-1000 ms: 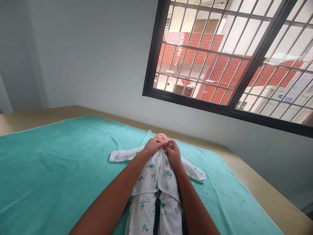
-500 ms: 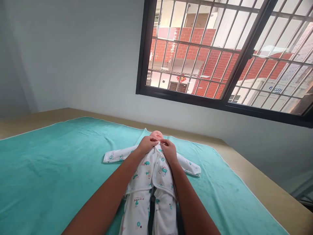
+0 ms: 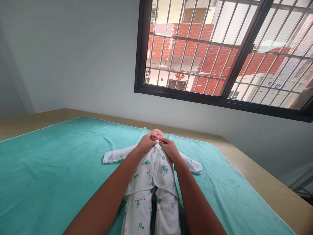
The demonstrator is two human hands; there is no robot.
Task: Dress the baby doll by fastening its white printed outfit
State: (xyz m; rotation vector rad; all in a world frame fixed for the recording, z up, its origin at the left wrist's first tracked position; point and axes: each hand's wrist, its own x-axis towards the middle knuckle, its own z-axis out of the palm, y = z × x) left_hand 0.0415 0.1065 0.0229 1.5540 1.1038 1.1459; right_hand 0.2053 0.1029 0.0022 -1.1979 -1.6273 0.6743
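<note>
A baby doll (image 3: 157, 132) lies on its back on a teal blanket (image 3: 63, 163), its head away from me. It is dressed in a white baby top (image 3: 144, 173) with small teal prints, both sleeves stretched out sideways. White pants (image 3: 138, 215) in the same print cover the legs. At the collar, my left hand (image 3: 146, 143) pinches the top's neckline from the left. My right hand (image 3: 169, 147) closes on the neckline's other side, its fingertips almost touching the left ones. The fingers hide the doll's neck and the exact spot they grip.
The blanket lies over a light wooden surface (image 3: 254, 176) that shows along its far and right edges. Behind it rises a pale wall (image 3: 85, 65). A black-framed window (image 3: 181, 94) with metal bars is at the upper right.
My right hand has shifted slightly, its wrist and forearm moving a little to the right. The left hand stays at the collar. The view has tilted slightly.
</note>
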